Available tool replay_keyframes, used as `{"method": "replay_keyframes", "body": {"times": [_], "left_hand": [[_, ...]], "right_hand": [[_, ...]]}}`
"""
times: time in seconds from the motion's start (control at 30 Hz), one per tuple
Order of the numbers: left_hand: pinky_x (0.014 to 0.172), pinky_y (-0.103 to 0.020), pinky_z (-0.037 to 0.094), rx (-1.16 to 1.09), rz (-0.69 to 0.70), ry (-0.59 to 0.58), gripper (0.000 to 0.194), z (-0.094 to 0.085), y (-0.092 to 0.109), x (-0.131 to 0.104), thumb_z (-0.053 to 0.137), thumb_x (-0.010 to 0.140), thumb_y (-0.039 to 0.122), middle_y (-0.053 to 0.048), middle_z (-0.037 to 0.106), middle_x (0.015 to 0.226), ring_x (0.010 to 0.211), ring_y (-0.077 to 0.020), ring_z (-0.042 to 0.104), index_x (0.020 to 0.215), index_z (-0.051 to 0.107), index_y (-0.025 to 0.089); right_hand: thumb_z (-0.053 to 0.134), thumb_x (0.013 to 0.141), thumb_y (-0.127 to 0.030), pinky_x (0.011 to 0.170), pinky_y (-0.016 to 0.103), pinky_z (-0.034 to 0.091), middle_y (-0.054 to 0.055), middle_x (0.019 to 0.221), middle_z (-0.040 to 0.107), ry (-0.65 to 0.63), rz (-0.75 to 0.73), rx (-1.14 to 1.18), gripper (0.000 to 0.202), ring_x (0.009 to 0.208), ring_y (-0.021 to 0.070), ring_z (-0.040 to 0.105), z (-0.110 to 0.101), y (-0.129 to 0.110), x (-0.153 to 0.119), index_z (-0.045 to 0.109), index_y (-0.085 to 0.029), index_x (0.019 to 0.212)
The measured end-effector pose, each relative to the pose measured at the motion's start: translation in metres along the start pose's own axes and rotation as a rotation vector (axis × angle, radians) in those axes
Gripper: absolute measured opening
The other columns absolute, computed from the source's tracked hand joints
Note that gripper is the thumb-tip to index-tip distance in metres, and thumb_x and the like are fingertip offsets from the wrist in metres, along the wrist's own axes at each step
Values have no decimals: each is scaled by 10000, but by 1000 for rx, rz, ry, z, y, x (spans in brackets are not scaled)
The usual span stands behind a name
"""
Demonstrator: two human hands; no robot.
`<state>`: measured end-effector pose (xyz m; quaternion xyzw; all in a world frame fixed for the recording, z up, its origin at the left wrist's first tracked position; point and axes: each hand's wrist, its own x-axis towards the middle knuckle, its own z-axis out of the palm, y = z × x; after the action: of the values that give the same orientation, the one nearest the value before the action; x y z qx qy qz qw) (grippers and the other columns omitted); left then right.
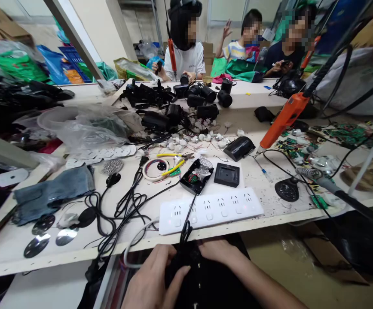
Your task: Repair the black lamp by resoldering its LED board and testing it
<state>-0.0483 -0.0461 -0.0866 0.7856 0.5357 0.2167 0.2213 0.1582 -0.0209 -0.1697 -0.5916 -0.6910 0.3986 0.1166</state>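
Observation:
Below the table's front edge, my left hand [156, 274] curls its fingers and thumb about a dark bundle of black power cable [186, 231]. My right hand [217, 251] is close beside it on the right, its fingertips hidden against dark cloth. Up over a white power strip [210, 210], the cable runs to an open black plastic housing [197, 177], where a clear reflector-like piece and a green board show. Right of the housing lies a square black frame-like cover [227, 174].
Yellow-handled pliers [173, 161] lie over a tape roll [146, 171]. An orange electric screwdriver [281, 122] hangs at right, near a black cylindrical shell [239, 148]. Blue-grey cloth [54, 191] and tangled cords [128, 201] are at left. Several people are across the table.

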Motion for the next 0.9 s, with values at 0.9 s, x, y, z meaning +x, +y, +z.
{"method": "replay_keyframes", "body": {"times": [0.9], "left_hand": [[1008,-448,456,-135,149,6,419,-3,19,161,630,776,178,-117,553,1177,1134,-269,554,1177,511,171]], "right_hand": [[444,902,-4,637,329,458,83,819,555,685,-435,-701,220,743,248,533,-149,-47,56,582,-161,833]]}}
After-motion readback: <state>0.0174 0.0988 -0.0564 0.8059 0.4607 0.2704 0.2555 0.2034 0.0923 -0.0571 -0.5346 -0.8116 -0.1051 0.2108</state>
